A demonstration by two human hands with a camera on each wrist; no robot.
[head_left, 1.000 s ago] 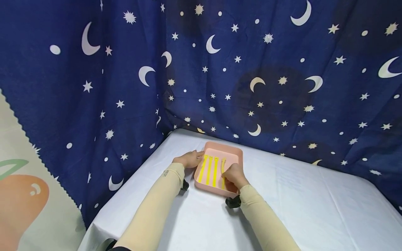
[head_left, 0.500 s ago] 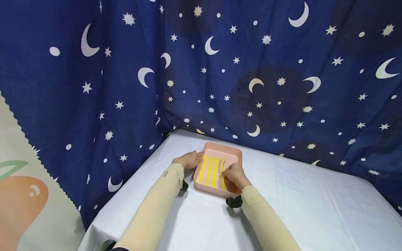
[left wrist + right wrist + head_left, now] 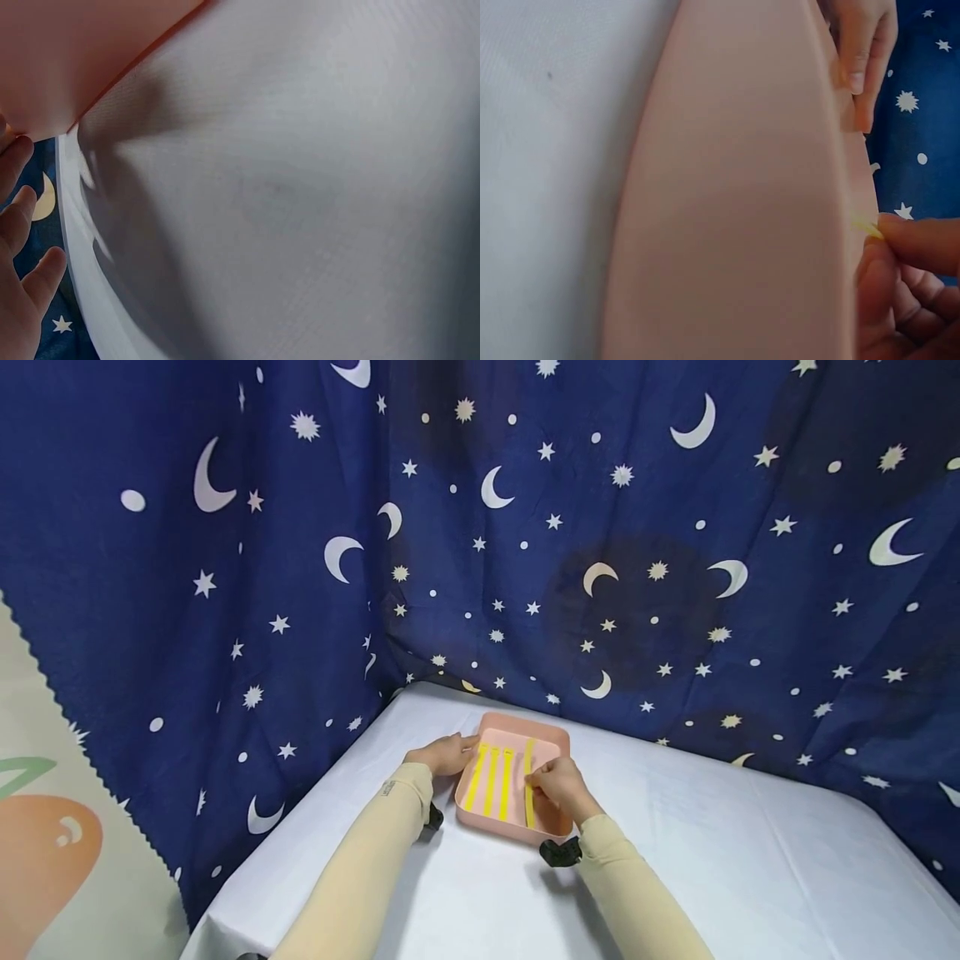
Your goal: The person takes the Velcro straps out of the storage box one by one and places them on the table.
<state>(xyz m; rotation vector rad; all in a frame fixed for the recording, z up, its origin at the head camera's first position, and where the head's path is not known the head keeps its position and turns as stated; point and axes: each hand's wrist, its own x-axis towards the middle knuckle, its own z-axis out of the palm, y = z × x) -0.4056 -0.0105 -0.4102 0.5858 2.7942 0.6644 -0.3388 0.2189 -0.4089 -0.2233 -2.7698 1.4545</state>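
Note:
A pink rectangular tray (image 3: 527, 727) stands on the table, with several thin yellow straps in it. Three straps lie side by side in its left half, the middle one (image 3: 491, 783) among them, each with a small wider head at the far end. My right hand (image 3: 562, 785) is over the tray's right half and pinches another yellow strap (image 3: 529, 760) between thumb and forefinger. A bit of that strap (image 3: 868, 227) shows at the fingertips in the right wrist view. My left hand (image 3: 444, 754) touches the tray's left rim with its fingers extended, some spread outside the wall.
A white cloth (image 3: 705, 852) covers the table. Behind it hangs a dark blue curtain (image 3: 570, 568) with moons and stars. A pale panel with an orange print (image 3: 48, 860) is at the left. Black wrist cameras (image 3: 561, 852) sit under the wrists.
The pinched strap has come up off the tray floor, and a shadow shows beside it. My left hand stays at the rim. The head view has tilted up slightly.

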